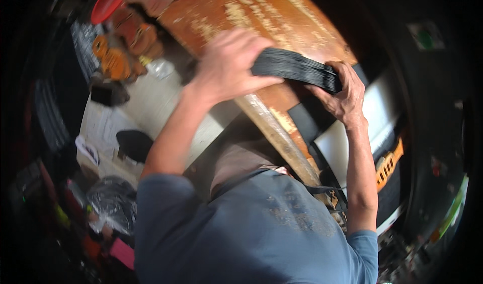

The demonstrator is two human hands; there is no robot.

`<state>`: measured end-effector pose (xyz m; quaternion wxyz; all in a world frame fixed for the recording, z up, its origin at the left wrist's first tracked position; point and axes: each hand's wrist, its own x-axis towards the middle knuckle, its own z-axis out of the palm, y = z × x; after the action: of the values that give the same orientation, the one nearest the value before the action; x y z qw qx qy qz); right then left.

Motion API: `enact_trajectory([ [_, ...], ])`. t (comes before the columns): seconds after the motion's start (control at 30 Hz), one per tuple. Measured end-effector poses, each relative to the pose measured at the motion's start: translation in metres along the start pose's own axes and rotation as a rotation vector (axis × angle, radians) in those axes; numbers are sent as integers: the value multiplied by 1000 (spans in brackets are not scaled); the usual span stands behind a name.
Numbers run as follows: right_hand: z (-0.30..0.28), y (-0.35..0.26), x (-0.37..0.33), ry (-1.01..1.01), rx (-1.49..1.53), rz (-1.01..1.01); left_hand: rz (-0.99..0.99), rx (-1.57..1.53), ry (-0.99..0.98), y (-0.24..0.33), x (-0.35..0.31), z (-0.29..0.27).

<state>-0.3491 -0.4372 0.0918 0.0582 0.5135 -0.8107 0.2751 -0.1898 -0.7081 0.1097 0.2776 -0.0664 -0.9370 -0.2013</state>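
Black, layered stack of thin flexible strips (298, 68) held at both ends over a worn tabletop

Material is bowed slightly, its layers lying closely together, with the middle span unsupported between the two hands. The left hand (229, 62) is blurred; its grip is closed on the stack's left end, thumb along the lower side and fingers over the upper. The right hand (344, 94) has its grip clamped on the opposite end, fingers curled over the top and thumb beneath. The stack appears above the brown wooden tabletop (211, 22), whose finish is scuffed down to pale patches; whether it touches that surface cannot be told.

Containers: a shallow, round-edged red plastic vessel (107, 3) sits at the upper left, its interior not readable from this angle. A crumpled dark, glossy plastic bag (113, 203) lies at the lower left; its contents cannot be identified.

Surroundings: an orange object of unclear form (113, 60) lies near a crumpled piece of clear plastic (160, 68) on the left. To the right, a smooth white panel (334, 143) passes behind the right forearm, with a slotted orange bar (390, 166) beyond it.
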Motion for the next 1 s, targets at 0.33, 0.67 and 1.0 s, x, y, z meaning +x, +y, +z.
enact_trajectory([
  [0.33,6,19,-10,-74,185,313,-205,34,154,-30,-46,20],
  [0.67,21,38,-10,57,144,393,-227,14,332,-30,-49,45],
  [1.0,-72,-70,-78,-279,374,425,-569,-287,150,120,-130,-51],
])
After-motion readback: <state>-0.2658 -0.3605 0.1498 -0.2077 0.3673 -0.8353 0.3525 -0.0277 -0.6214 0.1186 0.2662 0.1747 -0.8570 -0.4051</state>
